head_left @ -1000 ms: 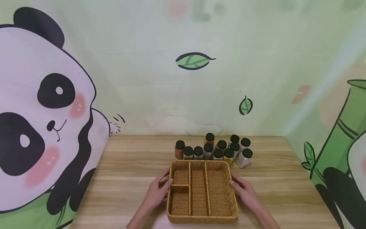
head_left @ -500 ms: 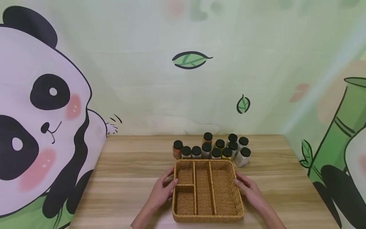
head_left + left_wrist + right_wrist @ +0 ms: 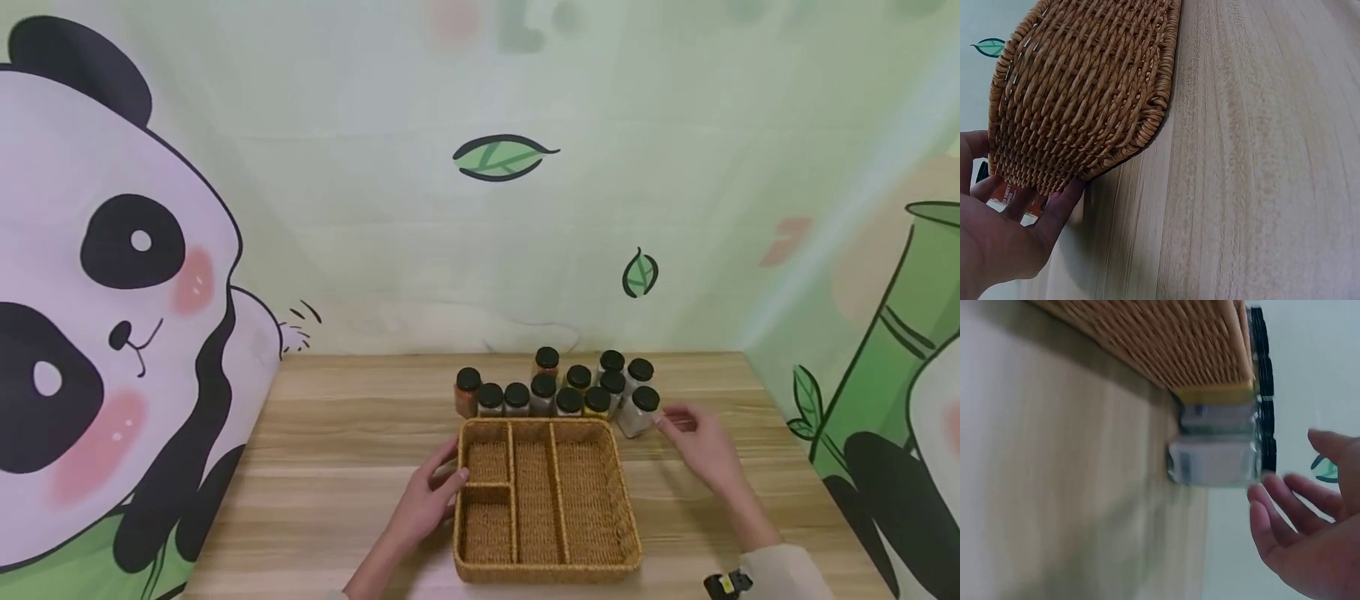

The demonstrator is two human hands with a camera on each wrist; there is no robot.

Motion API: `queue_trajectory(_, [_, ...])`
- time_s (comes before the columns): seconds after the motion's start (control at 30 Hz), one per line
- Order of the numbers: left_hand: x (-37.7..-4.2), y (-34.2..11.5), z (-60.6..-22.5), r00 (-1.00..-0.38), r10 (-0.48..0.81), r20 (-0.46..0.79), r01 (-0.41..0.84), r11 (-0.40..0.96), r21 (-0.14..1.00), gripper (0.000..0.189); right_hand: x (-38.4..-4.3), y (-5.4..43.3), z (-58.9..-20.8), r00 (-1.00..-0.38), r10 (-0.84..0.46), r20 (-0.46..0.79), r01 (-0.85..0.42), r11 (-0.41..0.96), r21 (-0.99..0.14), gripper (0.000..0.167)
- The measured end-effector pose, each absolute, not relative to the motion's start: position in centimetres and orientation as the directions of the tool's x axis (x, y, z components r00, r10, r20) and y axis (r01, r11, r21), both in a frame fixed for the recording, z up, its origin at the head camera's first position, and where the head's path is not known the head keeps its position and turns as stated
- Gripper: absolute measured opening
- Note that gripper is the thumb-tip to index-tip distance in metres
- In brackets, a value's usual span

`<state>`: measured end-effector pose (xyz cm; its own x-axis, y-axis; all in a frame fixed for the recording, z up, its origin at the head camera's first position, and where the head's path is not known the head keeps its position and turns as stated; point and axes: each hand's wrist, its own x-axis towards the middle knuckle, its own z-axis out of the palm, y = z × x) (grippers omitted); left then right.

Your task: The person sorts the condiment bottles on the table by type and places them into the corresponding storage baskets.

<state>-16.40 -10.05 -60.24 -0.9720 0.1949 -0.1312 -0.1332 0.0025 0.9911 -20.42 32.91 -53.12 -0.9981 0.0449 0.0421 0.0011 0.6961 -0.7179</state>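
A woven wicker basket [image 3: 547, 573] with four-sided walls and several compartments sits on the wooden table. My left hand [image 3: 423, 497] grips its left side, thumb on the rim and fingers against the outer wall, as the left wrist view shows on the wicker wall [image 3: 1085, 94]. My right hand [image 3: 702, 450] is off the basket, beside a clear jar [image 3: 636, 419] with a black lid and pale contents. In the right wrist view that hand [image 3: 1310, 525] has thumb and fingers spread, fingertips close to the jar [image 3: 1213, 464].
Several more black-lidded spice jars [image 3: 543, 395] stand behind the basket, some with red or yellow contents. The basket partly hides the front ones. A wall hanging [image 3: 375, 208] with panda and leaf drawings rises behind the table [image 3: 315, 467].
The basket first shifts slightly right in view between both hands. My right hand then leaves its right side and moves up and right to the pale jar. My left hand stays on the basket.
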Motion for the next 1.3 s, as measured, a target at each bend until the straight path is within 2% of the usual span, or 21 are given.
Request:
queue_trajectory(0.17, [-16.2,-10.4,-60.0,-0.973,0.195,-0.122,-0.127,-0.012,0.992,0.062,-23.4,33.1,-52.9,-0.996,0.024,0.088,-0.037,0.768,-0.639,0.063])
queue_trajectory(0.43, [-16.1,-9.8,-59.8,-0.969,0.215,-0.122,-0.124,0.002,0.992,0.061,-24.1,32.7,-53.9,-0.992,0.081,0.092,0.006,0.786,-0.619,0.054])
queue_trajectory(0.67, [-16.2,-9.8,-59.9,-0.971,0.204,-0.124,-0.124,0.014,0.992,0.061,-24.7,32.2,-54.0,-0.986,0.088,0.139,-0.014,0.798,-0.602,0.048])
queue_trajectory(0.87, [-16.4,-10.2,-60.2,-0.971,0.194,-0.141,-0.141,0.015,0.99,0.06,-25.4,32.3,-54.0,-0.987,0.034,0.158,-0.063,0.82,-0.569,0.048])
queue_trajectory(1.03, [-16.5,-10.0,-60.1,-0.968,0.211,-0.136,-0.141,-0.007,0.99,0.06,-25.3,33.4,-53.4,-0.983,0.002,0.183,-0.112,0.784,-0.611,0.045])
queue_trajectory(1.3, [-16.4,-10.0,-60.1,-0.968,0.214,-0.134,-0.142,-0.023,0.99,0.065,-24.3,33.6,-48.4,-0.954,-0.202,0.221,-0.297,0.74,-0.603,0.043])
